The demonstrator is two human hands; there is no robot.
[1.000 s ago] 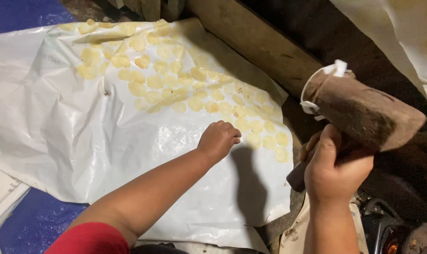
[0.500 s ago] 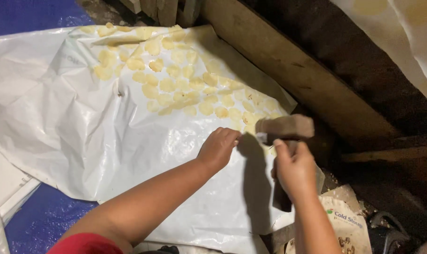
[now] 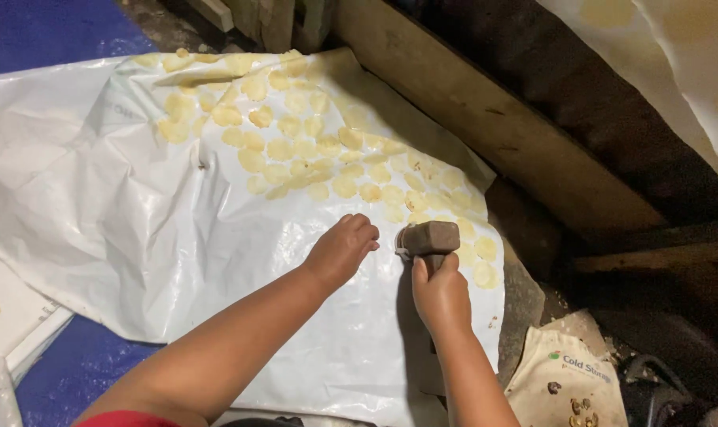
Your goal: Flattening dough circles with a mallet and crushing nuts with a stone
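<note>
Right hand is clamped around the handle of a hammer, gripped close under the head. The brown blocky hammer head lies down on the white plastic sheet, near the sheet's right edge, just below the lower end of the patch of flattened pieces. The handle is mostly hidden under the hand, so its length cannot be told.

Left hand is curled into a loose fist, fingers together, knuckles pressing on the sheet just left of the hammer head. A small gap shows between the hand and the head, so not touching. Cannot tell whether the fingers pinch anything underneath.

Pale yellow flattened round pieces lie spread over the sheet in a band running from the top edge down toward the right edge, many touching or overlapping. A few sit just right of the hammer head, near the sheet's right edge.

The sheet is crumpled, lying over a blue tarp that shows at the top left corner and bottom left. A thick wooden beam runs diagonally along the sheet's upper right side. A pale cloth bag with small brown bits on it lies by the sheet's bottom right corner. Another pale stained sheet shows at upper right. Red sleeve at bottom edge.
</note>
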